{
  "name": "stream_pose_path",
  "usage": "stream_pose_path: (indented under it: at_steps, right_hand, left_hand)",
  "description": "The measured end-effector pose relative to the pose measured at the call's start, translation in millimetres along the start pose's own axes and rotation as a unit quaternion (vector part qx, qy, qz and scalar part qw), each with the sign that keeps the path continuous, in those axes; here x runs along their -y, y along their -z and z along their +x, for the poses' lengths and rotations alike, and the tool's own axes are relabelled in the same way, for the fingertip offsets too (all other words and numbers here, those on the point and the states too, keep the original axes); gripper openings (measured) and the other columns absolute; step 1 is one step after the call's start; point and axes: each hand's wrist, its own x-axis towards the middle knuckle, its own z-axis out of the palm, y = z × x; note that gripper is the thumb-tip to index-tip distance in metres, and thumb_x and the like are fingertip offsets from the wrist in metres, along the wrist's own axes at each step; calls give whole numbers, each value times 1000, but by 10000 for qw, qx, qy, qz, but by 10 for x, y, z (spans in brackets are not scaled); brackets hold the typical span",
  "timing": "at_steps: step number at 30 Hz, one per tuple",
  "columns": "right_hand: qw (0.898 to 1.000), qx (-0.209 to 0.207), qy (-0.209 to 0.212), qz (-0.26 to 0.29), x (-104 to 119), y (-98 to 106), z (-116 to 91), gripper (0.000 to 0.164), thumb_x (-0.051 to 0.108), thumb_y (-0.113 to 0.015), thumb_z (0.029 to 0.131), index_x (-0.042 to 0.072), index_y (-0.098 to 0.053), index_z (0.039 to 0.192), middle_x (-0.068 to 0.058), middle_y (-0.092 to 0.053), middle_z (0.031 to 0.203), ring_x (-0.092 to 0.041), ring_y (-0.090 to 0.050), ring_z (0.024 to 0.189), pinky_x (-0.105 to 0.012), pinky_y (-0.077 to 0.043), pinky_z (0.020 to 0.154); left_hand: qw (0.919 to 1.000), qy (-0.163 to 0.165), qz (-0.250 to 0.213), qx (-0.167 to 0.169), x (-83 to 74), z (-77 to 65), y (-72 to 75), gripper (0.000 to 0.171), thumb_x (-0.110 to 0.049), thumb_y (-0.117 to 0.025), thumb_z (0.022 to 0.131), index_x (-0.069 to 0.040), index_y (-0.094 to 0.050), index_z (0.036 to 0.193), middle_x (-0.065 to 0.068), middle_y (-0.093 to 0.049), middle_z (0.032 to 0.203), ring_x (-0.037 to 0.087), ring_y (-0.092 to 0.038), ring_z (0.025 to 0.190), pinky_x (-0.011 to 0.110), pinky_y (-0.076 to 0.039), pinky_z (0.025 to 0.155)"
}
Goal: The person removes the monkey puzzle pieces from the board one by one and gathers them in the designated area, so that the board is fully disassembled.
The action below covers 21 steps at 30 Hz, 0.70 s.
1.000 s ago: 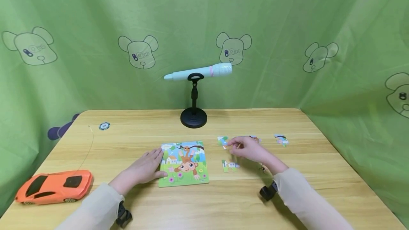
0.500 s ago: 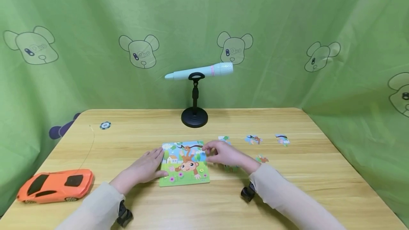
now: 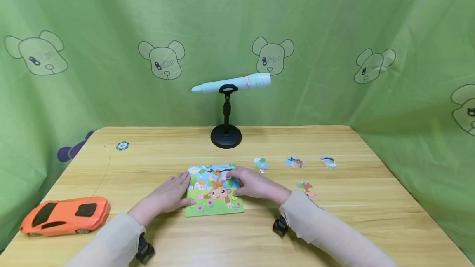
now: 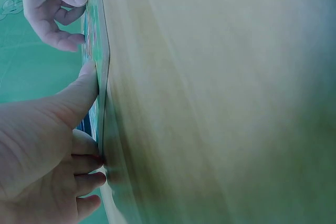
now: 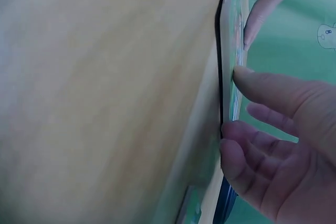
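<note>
A monkey puzzle board [image 3: 218, 193] lies on the table, its picture facing up. Along its left side my left hand [image 3: 168, 193] rests with fingers extended and the thumb over the lower left part. My right hand [image 3: 257, 183] reaches over the board's right side, fingers loosely bent and thumb apart from them. In the right wrist view the thumb [image 5: 262, 87] meets the board's edge and the other fingertips lie close by; no piece shows between them. Loose puzzle pieces lie to the right: a leafy sky piece [image 3: 261, 164], two branch pieces [image 3: 295, 162] and a brown monkey piece [image 3: 306, 188].
An orange toy car [image 3: 64, 216] stands at the front left. A round chip [image 3: 122, 146] lies at the back left. A pale blue microphone [image 3: 231, 83] sits on a black stand [image 3: 226, 136] at the back. Another green piece [image 5: 193, 205] shows beside the board in the right wrist view.
My right hand has moved left from the loose pieces onto the right side of the board. My left hand has stayed put, and the brown monkey piece has come into view.
</note>
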Motion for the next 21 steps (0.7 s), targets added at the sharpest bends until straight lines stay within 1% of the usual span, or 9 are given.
stream_pose_path:
  at_steps: [5,10,14,15,17,21]
  right_hand:
    - [10000,16,22,-63,17,5,2,44,17,-73,80,9,-57,120,-4,-55,112,-14,-48,79,-30,-42,72]
    - [9999,49,-50,74,33,19,-4,45,17,-73,80,9,-56,121,-6,-54,113,-16,-49,82,-33,-43,75]
    - [10000,5,-40,90,36,14,-7,46,17,-74,79,8,-57,121,-3,-51,109,-15,-48,79,-30,-43,71]
    - [10000,-18,-21,76,37,12,-7,46,17,-74,79,8,-57,122,-3,-50,107,-14,-47,75,-28,-42,67]
    - [9999,-97,56,33,36,6,-7,46,16,-74,79,8,-58,121,-1,-48,105,-13,-45,74,-27,-41,65]
    - [9995,-238,184,106,25,-11,1,40,14,-73,79,11,-59,116,0,-46,100,-13,-43,79,-27,-41,69]
  left_hand:
    - [10000,15,-48,-3,-4,-2,5,79,-42,-57,88,14,-29,136,28,-22,144,41,-21,132,51,-17,107]
    - [10000,20,-32,9,-6,-2,6,79,-42,-57,88,14,-29,136,28,-22,144,41,-21,132,51,-17,107]
    - [10000,15,-7,12,-7,-1,6,79,-42,-57,88,14,-29,136,28,-22,144,41,-21,132,51,-17,107]
    - [10000,14,-1,10,-8,0,6,79,-42,-57,88,14,-29,136,28,-22,144,41,-21,132,51,-17,107]
    - [10000,11,0,5,-8,1,5,79,-41,-57,88,14,-29,136,28,-23,144,41,-21,132,51,-17,107]
    - [10000,-6,3,-6,-9,1,5,79,-41,-57,88,15,-29,136,29,-23,143,42,-21,132,51,-18,107]
